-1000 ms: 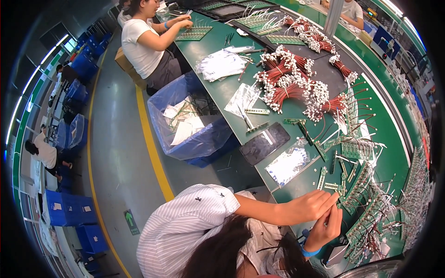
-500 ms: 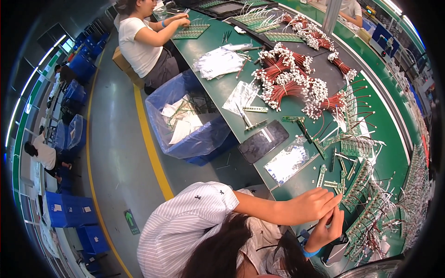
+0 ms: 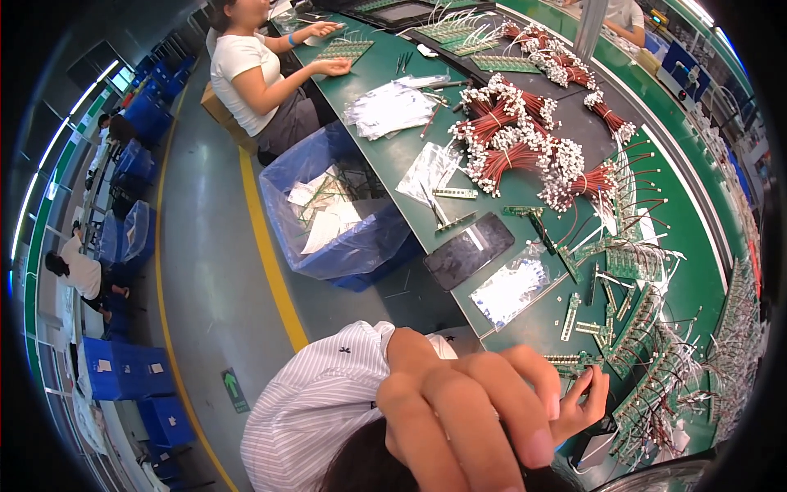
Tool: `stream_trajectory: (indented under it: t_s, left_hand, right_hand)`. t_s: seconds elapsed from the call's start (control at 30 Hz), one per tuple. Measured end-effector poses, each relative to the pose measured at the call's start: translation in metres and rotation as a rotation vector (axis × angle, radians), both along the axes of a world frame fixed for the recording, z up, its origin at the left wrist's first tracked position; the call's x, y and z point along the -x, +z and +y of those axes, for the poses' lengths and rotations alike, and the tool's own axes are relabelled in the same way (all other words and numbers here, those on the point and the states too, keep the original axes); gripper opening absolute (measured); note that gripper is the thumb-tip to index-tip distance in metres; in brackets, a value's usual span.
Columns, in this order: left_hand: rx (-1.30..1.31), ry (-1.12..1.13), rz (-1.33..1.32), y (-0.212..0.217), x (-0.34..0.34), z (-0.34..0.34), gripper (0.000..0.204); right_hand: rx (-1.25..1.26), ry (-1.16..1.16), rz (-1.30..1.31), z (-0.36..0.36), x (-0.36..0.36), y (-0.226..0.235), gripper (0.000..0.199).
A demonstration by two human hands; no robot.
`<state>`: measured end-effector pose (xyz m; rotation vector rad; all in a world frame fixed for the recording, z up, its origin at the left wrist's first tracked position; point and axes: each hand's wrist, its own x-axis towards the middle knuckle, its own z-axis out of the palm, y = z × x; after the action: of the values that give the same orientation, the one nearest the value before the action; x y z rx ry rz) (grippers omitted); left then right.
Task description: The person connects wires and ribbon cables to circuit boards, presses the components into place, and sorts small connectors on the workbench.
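Note:
My left hand is raised close to the camera, large in view. Its fingers are loosely bent and apart, and I see nothing in them. Behind it, over the near right of the bench, my right hand pinches the end of a narrow green circuit board strip. The left hand hides part of that strip and the right wrist. Several loose board strips lie just beyond. To the right are rows of green circuit boards with wires.
A black tray-like slab and a bag of small white-and-blue parts lie on the green bench. Red wire bundles are piled farther back. A blue lined bin stands beside the bench. A co-worker sits at the far left.
My left hand has left the right hand and risen toward the camera. The board strip now shows in my right hand. The co-worker's hands have moved apart.

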<state>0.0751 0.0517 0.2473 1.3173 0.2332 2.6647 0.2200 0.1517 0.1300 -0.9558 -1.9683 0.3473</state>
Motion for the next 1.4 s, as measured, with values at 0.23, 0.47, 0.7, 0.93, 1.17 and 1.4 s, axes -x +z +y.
stream_trajectory:
  t_s: [0.23,0.47,0.7,0.93,1.17,1.4]
  left_hand:
    - [0.035,0.137,-0.106,0.012,-0.008,-0.005,0.01]
    - [-0.006,0.11,-0.275,0.016,-0.013,-0.004,0.012]
    - [0.013,0.008,-0.111,0.007,-0.004,-0.01,0.013]
    - [-0.036,-0.013,-0.093,-0.005,0.003,-0.007,0.014]
    - [0.027,-0.439,-0.018,0.002,0.007,0.0,0.038]
    - [0.016,-0.46,-0.177,0.0,-0.012,-0.004,0.046]
  right_hand:
    - [0.116,-0.011,-0.039,0.0,-0.003,0.003,0.011]
    - [0.024,0.001,-0.003,0.002,0.001,0.001,0.009]
    - [0.049,0.006,0.004,0.002,0.002,0.001,0.01]
    - [0.027,0.02,0.002,0.001,0.004,0.0,0.01]
    - [0.058,0.045,-0.013,0.002,0.0,0.0,0.01]
    - [0.079,0.053,0.01,0.002,-0.002,-0.003,0.01]
